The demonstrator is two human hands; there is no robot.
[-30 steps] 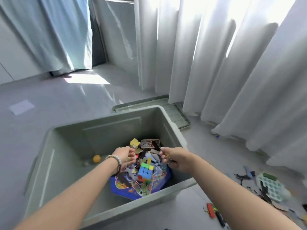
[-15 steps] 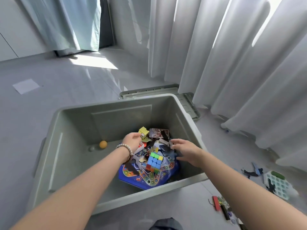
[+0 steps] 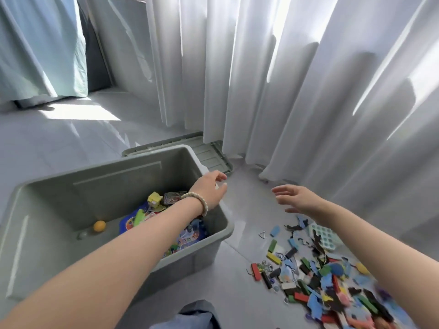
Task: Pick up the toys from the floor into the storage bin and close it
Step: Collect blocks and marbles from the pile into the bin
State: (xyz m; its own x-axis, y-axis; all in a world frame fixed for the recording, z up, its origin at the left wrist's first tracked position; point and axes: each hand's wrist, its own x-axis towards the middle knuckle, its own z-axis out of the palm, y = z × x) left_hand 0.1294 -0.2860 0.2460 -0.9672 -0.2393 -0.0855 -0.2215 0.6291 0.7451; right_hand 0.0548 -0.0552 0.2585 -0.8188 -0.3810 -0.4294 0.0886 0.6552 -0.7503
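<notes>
A grey-green storage bin [image 3: 35, 186] stands open on the floor at the left. Inside lie a blue game board [image 3: 187, 236], a yellow cube toy [image 3: 155, 199] and a small orange ball [image 3: 99, 226]. Its lid [image 3: 209, 153] lies flat on the floor behind it. My left hand [image 3: 210, 189] is over the bin's right rim, fingers relaxed and empty. My right hand [image 3: 295, 198] hovers above the floor to the right of the bin, fingers spread, holding nothing. A heap of small coloured toy pieces [image 3: 320, 279] covers the floor at the lower right.
White curtains [image 3: 308, 91] hang close behind the bin and the toy heap. A pale blue curtain [image 3: 40, 48] hangs at the far left. A pale grid tray [image 3: 324, 236] lies among the pieces. Grey floor [image 3: 247, 210] shows between bin and heap.
Both hands have come up out of the bin and moved right, now with fingers spread. The view has swung right, bringing the toy heap on the floor into sight.
</notes>
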